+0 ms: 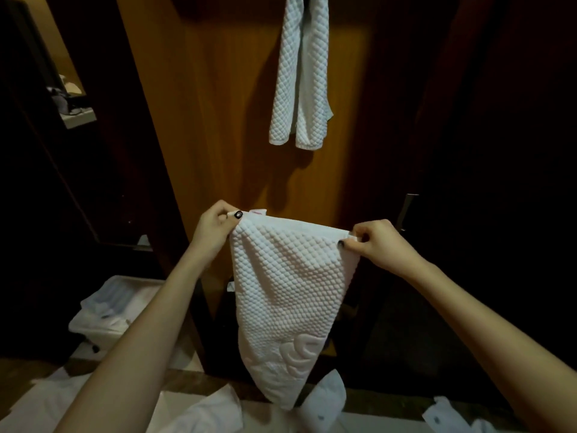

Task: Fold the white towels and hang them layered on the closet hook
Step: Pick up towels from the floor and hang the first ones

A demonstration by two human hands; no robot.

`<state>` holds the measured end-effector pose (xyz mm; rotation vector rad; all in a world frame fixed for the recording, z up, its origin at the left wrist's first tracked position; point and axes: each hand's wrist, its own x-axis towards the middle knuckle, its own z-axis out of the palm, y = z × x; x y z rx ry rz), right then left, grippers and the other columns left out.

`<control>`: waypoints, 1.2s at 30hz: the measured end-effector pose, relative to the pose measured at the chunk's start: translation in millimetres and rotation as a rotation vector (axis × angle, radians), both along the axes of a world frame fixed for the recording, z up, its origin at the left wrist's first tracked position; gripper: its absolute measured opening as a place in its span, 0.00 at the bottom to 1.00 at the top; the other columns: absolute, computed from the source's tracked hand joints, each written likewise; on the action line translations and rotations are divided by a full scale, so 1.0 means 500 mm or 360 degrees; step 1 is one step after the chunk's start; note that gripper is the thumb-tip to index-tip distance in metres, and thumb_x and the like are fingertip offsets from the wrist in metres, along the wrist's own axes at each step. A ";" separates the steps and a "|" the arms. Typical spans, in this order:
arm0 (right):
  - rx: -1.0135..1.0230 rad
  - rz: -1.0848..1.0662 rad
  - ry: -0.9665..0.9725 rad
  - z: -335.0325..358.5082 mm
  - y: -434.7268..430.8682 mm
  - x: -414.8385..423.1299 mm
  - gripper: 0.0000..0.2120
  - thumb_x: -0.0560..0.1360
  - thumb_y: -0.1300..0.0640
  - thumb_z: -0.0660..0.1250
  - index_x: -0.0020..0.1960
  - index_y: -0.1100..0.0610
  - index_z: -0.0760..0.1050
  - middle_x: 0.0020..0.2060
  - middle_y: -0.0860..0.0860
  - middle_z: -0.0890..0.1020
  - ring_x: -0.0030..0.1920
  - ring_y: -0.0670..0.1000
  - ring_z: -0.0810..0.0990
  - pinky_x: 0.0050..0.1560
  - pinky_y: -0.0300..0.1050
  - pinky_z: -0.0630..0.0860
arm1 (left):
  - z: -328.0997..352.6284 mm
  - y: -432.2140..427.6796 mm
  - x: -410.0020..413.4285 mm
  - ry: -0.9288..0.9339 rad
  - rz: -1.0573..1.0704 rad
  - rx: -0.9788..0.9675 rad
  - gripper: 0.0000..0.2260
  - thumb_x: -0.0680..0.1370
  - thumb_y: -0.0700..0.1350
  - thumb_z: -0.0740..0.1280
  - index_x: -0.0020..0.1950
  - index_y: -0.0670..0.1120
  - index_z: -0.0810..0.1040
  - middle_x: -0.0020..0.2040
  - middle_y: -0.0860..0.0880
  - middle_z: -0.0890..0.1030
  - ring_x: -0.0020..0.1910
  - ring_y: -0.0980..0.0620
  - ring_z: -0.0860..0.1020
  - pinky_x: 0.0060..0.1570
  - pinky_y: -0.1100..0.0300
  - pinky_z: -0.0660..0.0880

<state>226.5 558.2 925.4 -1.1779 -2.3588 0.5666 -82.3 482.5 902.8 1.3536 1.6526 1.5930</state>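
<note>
left hand [215, 225]: pinches the top left corner of the held towel, thumb over the edge, dark-painted nail showing
right hand [376, 240]: pinches the top right corner of the same towel, fingers curled round the hem
held towel [287, 292]: white, waffle-textured, stretched between both hands at its top edge, hanging down and narrowing to a point near the bottom; raised emblem pattern on the lower part; small tag at the top left corner
hung towel [301, 73]: white, same waffle texture, draped doubled from the top of frame against the closet panel, two ends hanging side by side; hook itself not visible
closet panel [218, 120]: orange-brown wood, upright, directly behind both towels; the hung towel casts a shadow on it
room right: very dark, dark door or panel with a metal handle [407, 210] just beside the right hand
room left: dark frame, lit opening with a ledge [78, 117] holding blurred items, cannot tell what
bin [109, 310]: pale, lined with white plastic, on the floor lower left
floor [187, 379]: brown wood strip, white cloth pieces [212, 410] scattered along the bottom edge
</note>
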 end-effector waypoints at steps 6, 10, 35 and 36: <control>0.0102 -0.0124 0.0164 0.000 0.009 0.005 0.06 0.79 0.55 0.65 0.48 0.55 0.69 0.36 0.49 0.77 0.33 0.46 0.75 0.30 0.38 0.70 | 0.057 -0.016 -0.002 0.0258 -0.0230 -0.0246 0.07 0.77 0.39 0.70 0.51 0.50 0.81 0.42 0.53 0.85 0.44 0.58 0.82 0.45 0.67 0.75; -0.0045 -0.0028 -0.0160 -0.005 0.041 0.027 0.10 0.79 0.51 0.66 0.58 0.52 0.72 0.46 0.48 0.77 0.45 0.49 0.78 0.37 0.35 0.72 | 0.046 -0.039 -0.010 0.0259 -0.0272 -0.0283 0.06 0.75 0.35 0.71 0.42 0.46 0.80 0.28 0.56 0.81 0.33 0.64 0.79 0.39 0.72 0.74; -0.0553 0.0497 0.0383 0.073 -0.056 -0.080 0.10 0.76 0.63 0.70 0.56 0.57 0.78 0.45 0.48 0.87 0.50 0.45 0.84 0.55 0.43 0.79 | 0.096 0.006 0.141 -0.0089 -0.0060 0.0020 0.07 0.73 0.36 0.74 0.38 0.44 0.79 0.29 0.52 0.79 0.26 0.61 0.75 0.29 0.68 0.72; -0.0462 0.0521 0.0381 0.080 -0.061 -0.082 0.08 0.77 0.63 0.69 0.54 0.55 0.79 0.43 0.46 0.87 0.48 0.43 0.84 0.53 0.40 0.79 | 0.097 0.004 0.142 -0.0131 -0.0129 -0.0004 0.05 0.73 0.35 0.73 0.40 0.43 0.81 0.29 0.52 0.80 0.26 0.61 0.76 0.29 0.69 0.72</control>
